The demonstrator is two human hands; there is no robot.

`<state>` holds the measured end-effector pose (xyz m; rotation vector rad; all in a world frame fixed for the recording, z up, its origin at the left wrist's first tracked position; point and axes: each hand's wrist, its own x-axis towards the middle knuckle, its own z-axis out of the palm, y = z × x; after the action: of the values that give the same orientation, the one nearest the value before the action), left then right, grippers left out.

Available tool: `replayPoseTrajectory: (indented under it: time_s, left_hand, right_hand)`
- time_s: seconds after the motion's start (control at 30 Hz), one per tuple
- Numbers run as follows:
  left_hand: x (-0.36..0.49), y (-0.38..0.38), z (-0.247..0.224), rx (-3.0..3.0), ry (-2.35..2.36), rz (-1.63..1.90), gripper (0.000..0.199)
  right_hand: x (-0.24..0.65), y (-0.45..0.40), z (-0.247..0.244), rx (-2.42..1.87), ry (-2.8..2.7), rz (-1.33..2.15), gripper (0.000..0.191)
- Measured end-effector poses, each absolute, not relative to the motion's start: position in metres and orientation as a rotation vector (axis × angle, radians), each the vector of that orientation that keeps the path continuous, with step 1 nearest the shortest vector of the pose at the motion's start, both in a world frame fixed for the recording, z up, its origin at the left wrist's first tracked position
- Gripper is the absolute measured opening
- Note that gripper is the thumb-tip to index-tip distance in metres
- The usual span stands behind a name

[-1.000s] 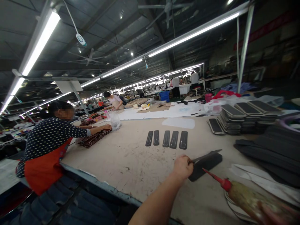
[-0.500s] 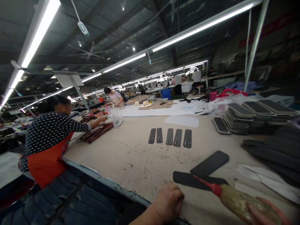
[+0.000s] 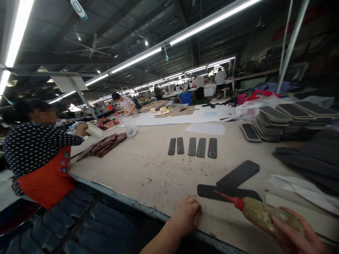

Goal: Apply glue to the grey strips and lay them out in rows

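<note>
My right hand [image 3: 299, 229] is wrapped round a squeeze glue bottle [image 3: 265, 213] with a red pointed nozzle, tilted so the tip points left. The nozzle tip is over one dark flat strip [image 3: 206, 191], and a second dark strip [image 3: 239, 173] lies slanted across it. My left hand [image 3: 186, 213] rests closed at the table's near edge, left of the strips. Its fingers curl under, so whatever may be in them is hidden. Farther back, several small dark pieces [image 3: 201, 147] with glossy lines of glue lie in a row.
Stacks of dark, pale-edged pieces [image 3: 274, 116] stand at the right, beyond dark cloth [image 3: 309, 162]. Brown folded pieces [image 3: 106, 144] lie at the left, by a co-worker in an orange apron [image 3: 50, 187]. A clear plastic bag [image 3: 130, 127] sits behind them.
The co-worker's arm has drawn back left, and a pale block now shows at that hand. My view has shifted slightly. My right hand still grips the glue bottle; my left stays closed.
</note>
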<state>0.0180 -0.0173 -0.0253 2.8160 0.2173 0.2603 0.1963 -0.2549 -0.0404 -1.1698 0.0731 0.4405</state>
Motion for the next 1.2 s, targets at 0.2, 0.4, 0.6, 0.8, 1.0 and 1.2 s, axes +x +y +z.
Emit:
replayPoseTrajectory:
  time_s: [0.2, 0.4, 0.6, 0.8, 1.0, 1.2]
  left_hand:
    - [0.026, -0.008, -0.022, 2.796, 0.405, 0.499, 0.025]
    - [0.058, 0.007, -0.036, 2.958, 0.132, 0.329, 0.034]
    - [0.041, -0.009, -0.031, 2.952, 0.074, 0.239, 0.026]
    - [0.016, -0.011, -0.029, 2.853, 0.117, 0.330, 0.023]
    - [0.017, -0.003, -0.029, 3.005, 0.051, 0.385, 0.027]
    - [0.022, -0.002, -0.031, 2.995, -0.051, 0.349, 0.027]
  right_hand:
    - [0.180, -0.252, -0.005, -1.065, 0.057, 0.377, 0.055]
    - [0.180, -0.247, 0.000, -1.027, -0.014, 0.358, 0.047]
    - [0.180, -0.250, -0.007, -1.109, -0.114, 0.300, 0.047]
    - [0.172, -0.247, -0.014, -1.532, -0.409, 0.060, 0.041]
    - [0.154, -0.229, -0.007, -1.751, -0.828, -0.234, 0.035]
    - [0.142, -0.214, -0.014, -1.723, -1.033, -0.164, 0.032]
